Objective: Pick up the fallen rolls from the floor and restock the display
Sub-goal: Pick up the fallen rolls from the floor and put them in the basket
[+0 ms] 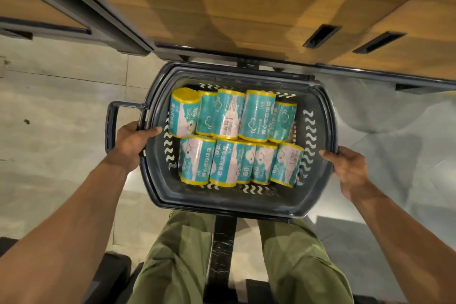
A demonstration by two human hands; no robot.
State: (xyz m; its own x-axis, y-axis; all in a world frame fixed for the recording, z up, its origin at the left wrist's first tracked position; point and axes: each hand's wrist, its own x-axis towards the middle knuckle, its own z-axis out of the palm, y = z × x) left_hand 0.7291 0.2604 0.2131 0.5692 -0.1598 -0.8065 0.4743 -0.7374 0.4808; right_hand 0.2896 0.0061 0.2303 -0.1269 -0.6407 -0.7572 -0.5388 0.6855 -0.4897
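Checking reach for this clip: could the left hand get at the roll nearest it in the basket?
Probably yes. The left hand holds the basket rim right beside that roll, and nothing covers it, though the hand must let go first.

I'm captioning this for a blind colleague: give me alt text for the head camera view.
The left hand and right hand grip opposite sides of a dark basket filled with teal rolls in two rows. Around it are a pale floor, a wooden cabinet and green trousers.
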